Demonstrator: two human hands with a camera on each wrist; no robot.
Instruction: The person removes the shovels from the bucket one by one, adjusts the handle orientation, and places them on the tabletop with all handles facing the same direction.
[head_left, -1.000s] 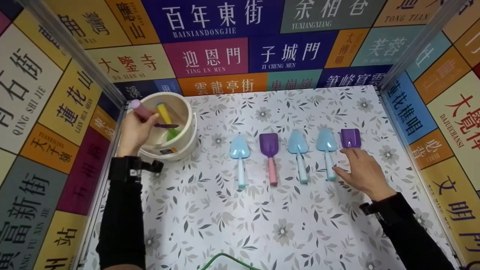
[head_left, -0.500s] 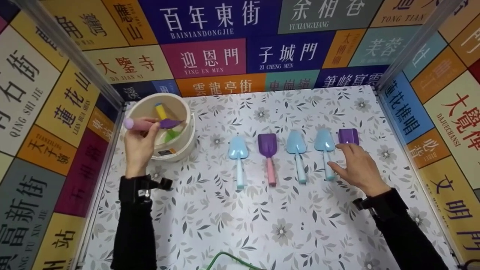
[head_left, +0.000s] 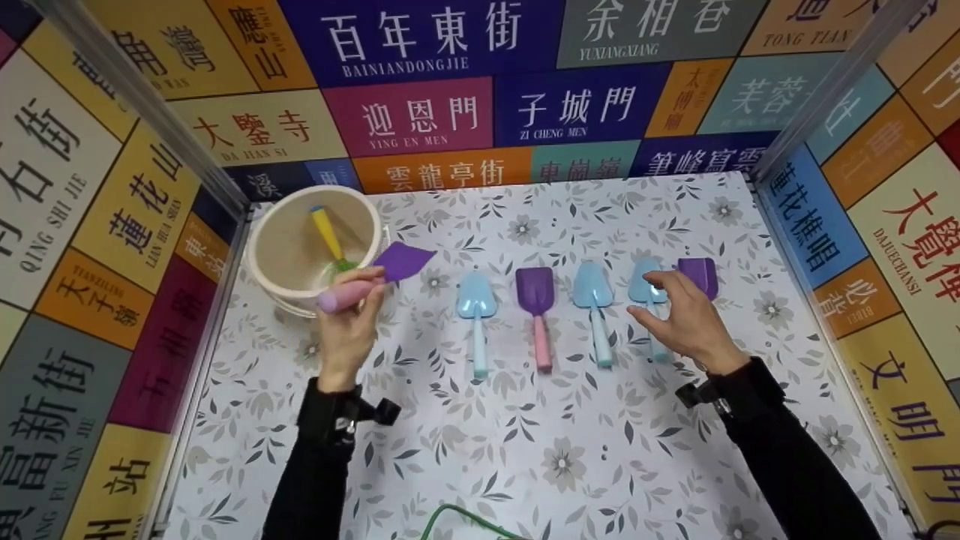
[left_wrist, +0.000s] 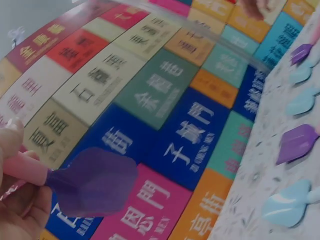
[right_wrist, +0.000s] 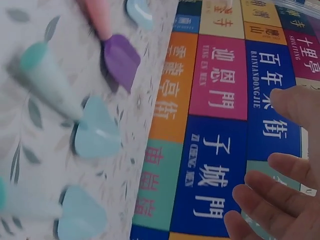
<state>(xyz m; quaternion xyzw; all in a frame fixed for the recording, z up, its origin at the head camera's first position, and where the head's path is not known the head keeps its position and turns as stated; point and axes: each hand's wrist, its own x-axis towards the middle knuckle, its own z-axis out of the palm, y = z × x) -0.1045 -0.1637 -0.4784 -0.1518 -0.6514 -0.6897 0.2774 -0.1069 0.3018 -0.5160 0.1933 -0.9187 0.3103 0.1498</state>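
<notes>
My left hand (head_left: 349,330) grips the pink handle of a purple toy shovel (head_left: 405,261) in front of the bucket's right rim. In the left wrist view the shovel's purple blade (left_wrist: 95,182) points away from the fingers. The cream bucket (head_left: 270,259) holds a toy tool with a yellow handle (head_left: 326,231) and a green end. My right hand (head_left: 690,322) hovers with spread fingers over a light blue shovel (head_left: 645,274), partly covering it and a purple shovel (head_left: 703,276). Nothing is between its fingers in the right wrist view.
Left of the right hand, a row of shovels lies on the floral tabletop (head_left: 480,435): a light blue one (head_left: 477,296), a purple one (head_left: 535,289) and another light blue one (head_left: 593,285). A green curved cord (head_left: 450,510) lies at the front edge. Lettered panels enclose three sides.
My left hand has lifted the purple shovel out of the bucket and moved it right, past the rim. The right hand has shifted left from the end purple shovel to over the light blue one.
</notes>
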